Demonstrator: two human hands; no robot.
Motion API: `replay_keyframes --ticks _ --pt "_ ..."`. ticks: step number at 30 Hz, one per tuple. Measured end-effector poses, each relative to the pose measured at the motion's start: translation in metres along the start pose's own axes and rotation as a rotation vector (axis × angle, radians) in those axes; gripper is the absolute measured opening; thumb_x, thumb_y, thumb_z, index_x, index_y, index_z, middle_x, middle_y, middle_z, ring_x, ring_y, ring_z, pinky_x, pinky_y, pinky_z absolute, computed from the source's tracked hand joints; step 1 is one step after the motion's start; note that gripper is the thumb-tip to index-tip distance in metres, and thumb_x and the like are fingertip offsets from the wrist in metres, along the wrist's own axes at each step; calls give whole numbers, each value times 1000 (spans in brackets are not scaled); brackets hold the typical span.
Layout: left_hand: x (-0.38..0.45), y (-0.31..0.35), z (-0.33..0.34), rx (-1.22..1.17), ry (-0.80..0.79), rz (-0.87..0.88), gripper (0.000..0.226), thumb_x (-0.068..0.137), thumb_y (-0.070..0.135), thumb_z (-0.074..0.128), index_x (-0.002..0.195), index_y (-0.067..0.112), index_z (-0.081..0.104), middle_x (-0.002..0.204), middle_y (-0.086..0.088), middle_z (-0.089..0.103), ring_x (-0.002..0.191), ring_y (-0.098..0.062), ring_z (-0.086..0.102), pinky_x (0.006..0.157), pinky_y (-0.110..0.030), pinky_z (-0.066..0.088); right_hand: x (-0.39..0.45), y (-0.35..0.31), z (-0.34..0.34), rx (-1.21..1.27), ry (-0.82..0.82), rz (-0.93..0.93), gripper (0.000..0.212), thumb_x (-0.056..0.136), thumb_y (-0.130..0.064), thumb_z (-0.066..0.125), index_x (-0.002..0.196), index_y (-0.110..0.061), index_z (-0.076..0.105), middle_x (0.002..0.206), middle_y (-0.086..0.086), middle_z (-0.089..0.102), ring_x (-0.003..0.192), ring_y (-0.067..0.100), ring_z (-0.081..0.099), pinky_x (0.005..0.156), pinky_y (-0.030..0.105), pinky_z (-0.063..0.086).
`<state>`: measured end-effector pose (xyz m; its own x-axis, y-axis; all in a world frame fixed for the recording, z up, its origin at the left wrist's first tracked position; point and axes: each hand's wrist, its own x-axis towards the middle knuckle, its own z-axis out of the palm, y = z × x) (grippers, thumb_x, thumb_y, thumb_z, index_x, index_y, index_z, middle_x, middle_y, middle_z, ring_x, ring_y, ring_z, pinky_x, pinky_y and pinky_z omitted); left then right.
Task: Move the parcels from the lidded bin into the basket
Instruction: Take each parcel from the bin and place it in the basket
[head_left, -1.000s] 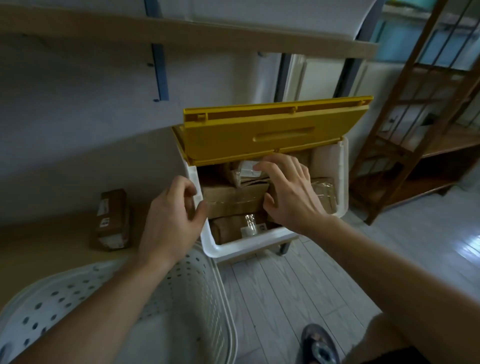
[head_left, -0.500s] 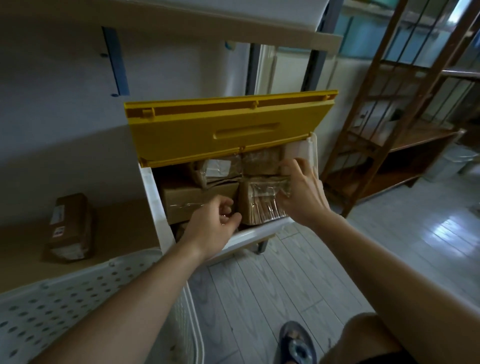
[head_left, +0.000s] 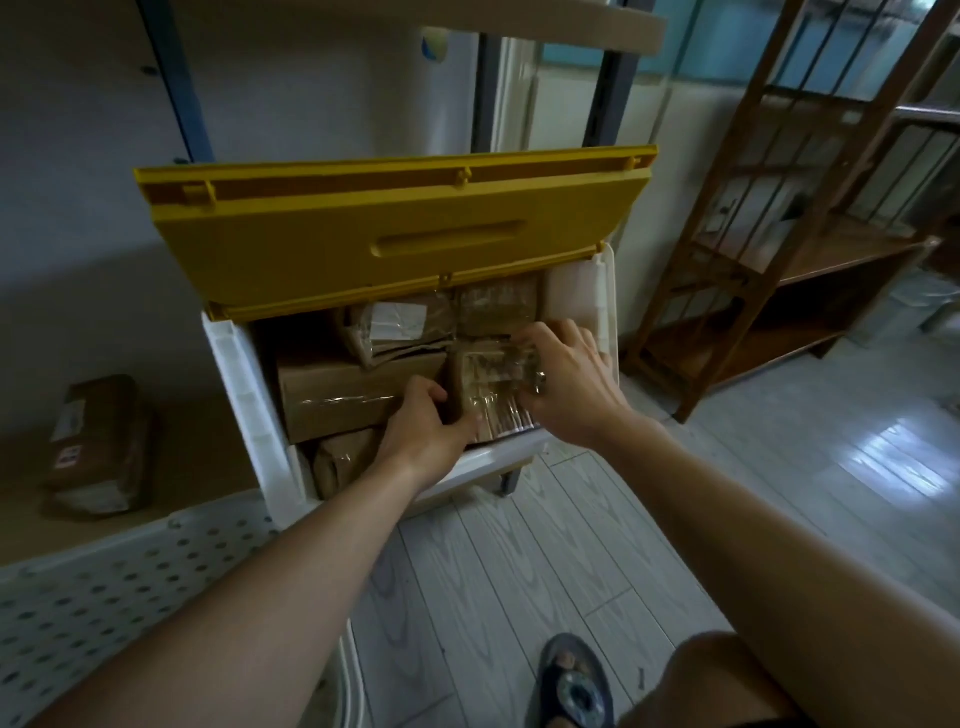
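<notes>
A: What's in front of you, biggest things first?

B: The wooden rack (head_left: 769, 218) stands off to my right on the pale plank floor (head_left: 519, 571). Straight ahead is the lidded bin (head_left: 234, 374), a white tub with its yellow lid (head_left: 395, 234) raised and tilted back toward the wall. Down at my lower left is the basket (head_left: 104, 582), white with rows of round holes; only its rim and one wall show.

A: And the parcels?

B: They fill the bin. A wide brown box (head_left: 332, 395) lies on the left side, with a wrapped packet bearing a white label (head_left: 395, 322) behind it. Another brown packet (head_left: 498, 306) sits at the back right, and one more wrapped packet (head_left: 343, 462) lies low at the front, under the wide box. One parcel apart from the rest lies on the low shelf (head_left: 98, 441) to the left of the bin, beside the basket.

A: What are your hands doing?

B: Both are on a taped parcel (head_left: 483, 389) at the front right of the bin. My left hand (head_left: 421, 431) grips its near left edge, thumb over the front. My right hand (head_left: 566, 384) is curled over its top right corner. It sits inside the bin, just above the front rim.

A: Anything smaller?

B: My sandalled foot (head_left: 571, 680) is on the floor below.
</notes>
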<state>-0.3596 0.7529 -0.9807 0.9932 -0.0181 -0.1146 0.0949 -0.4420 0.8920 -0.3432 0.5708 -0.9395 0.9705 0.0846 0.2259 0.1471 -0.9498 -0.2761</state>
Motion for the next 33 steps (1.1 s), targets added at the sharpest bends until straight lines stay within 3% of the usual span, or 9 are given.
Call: replay_keyframes --ticks 4,7,10,16,18,22,26,30,33 --pt "0 1 -2 -101 4 -39 44 89 36 75 117 20 45 103 5 56 88 -9 56 68 -27 44 -6 -2 -4 -7 2 -16 65 85 -34 73 141 -35 41 141 0 42 136 26 36 117 54 29" --pt "-1 5 -5 -209 -14 -65 49 84 35 79 117 19 48 111 0 59 98 -20 62 87 -43 56 -12 -5 -7 5 1 -19 63 86 -32 71 141 -35 41 139 0 43 135 25 36 115 52 31" --pt "-7 13 -9 -291 -26 -76 55 77 35 83 116 21 48 111 -2 59 98 -25 66 89 -50 59 -18 -10 -12 15 10 -39 62 86 -30 70 141 -35 41 139 0 43 136 25 35 115 53 31" --pt "-22 24 -17 -340 -10 -65 56 70 41 87 108 25 48 115 -4 60 101 -28 65 75 -40 59 -31 -18 -22 44 29 -54 60 88 -27 67 141 -35 41 139 0 42 134 23 36 113 47 32" --pt "-28 27 -19 -338 -20 -48 64 62 45 88 109 26 49 114 -3 60 101 -27 65 83 -44 60 -35 -20 -25 66 32 -57 56 89 -26 65 140 -35 41 138 -1 42 132 22 38 110 46 35" --pt "-42 34 -29 -396 -28 -26 53 79 32 83 117 19 49 113 -3 58 104 -24 63 86 -43 59 -45 -27 -32 101 90 -72 50 91 -28 59 138 -34 43 132 -2 43 124 20 42 103 44 42" --pt "-54 29 -55 -405 -20 -3 45 79 34 81 112 23 53 117 -7 62 106 -27 64 93 -50 57 -54 -35 -40 127 168 -67 49 91 -36 58 138 -33 43 138 1 42 128 23 40 108 51 40" --pt "-79 19 -94 -399 -50 68 60 63 42 86 112 23 55 115 -7 68 105 -24 68 98 -48 55 -65 -44 -45 235 214 -59 63 88 -56 52 144 -36 32 147 0 32 131 24 39 103 55 46" --pt "-98 12 -127 -416 -79 148 78 48 46 84 115 18 55 117 -10 68 105 -25 71 90 -41 59 -73 -56 -47 373 243 -66 80 84 -66 49 151 -34 20 151 -1 27 134 23 40 103 47 46"
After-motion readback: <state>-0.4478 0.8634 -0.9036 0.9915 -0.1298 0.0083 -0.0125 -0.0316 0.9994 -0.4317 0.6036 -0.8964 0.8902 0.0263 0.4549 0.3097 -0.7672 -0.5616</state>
